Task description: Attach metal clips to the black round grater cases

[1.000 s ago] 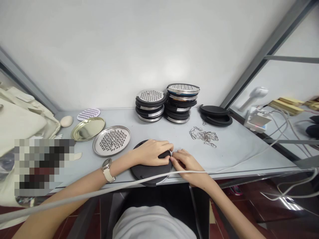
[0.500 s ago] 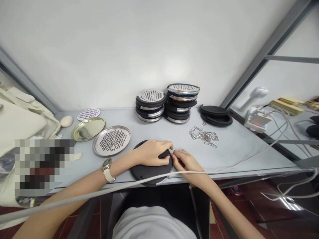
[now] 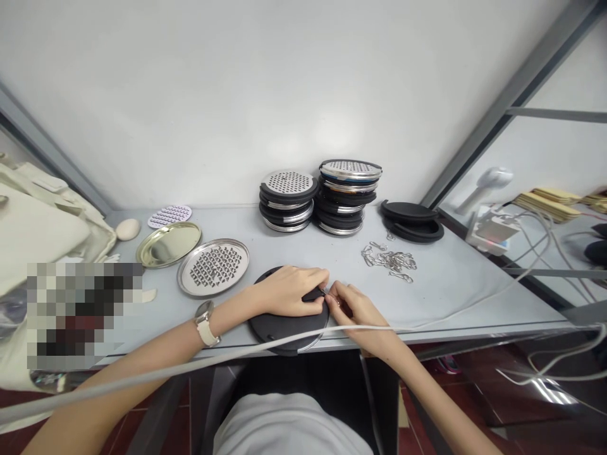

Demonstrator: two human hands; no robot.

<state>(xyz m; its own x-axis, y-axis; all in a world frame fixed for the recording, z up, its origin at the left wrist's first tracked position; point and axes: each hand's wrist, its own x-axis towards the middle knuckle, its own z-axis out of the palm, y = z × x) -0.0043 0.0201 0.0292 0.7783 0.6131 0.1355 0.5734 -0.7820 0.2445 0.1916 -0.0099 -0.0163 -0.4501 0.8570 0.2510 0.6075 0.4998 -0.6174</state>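
My left hand (image 3: 290, 291) lies over a round black disc (image 3: 275, 325) at the front edge of the grey table (image 3: 450, 291), thumb and fingers closed on a dark tab (image 3: 313, 294) at its right side. The disc is matt and smooth, with a strip of bright metal along its lower right rim. My right hand (image 3: 353, 309) is curled just beside the tab, fingertips pinching a small shiny metal piece (image 3: 337, 302).

To the left lie a steel grater plate (image 3: 213, 268), raised rim and rough teeth; a polished gold-toned plate (image 3: 169, 244); and a pale purple perforated disc (image 3: 169, 216). Behind stand two stacks of black and silver discs, left (image 3: 288, 201) and right (image 3: 348, 199), each topped by perforated metal. Thin wire clips (image 3: 391, 259) lie loose in a heap near two black covers (image 3: 411, 221).

Hidden: the disc's upper middle, under my left hand; most of the metal piece, whose shape I cannot make out. A pale cable (image 3: 265, 349) crosses the view before the disc. A pixelated patch masks the lower left.
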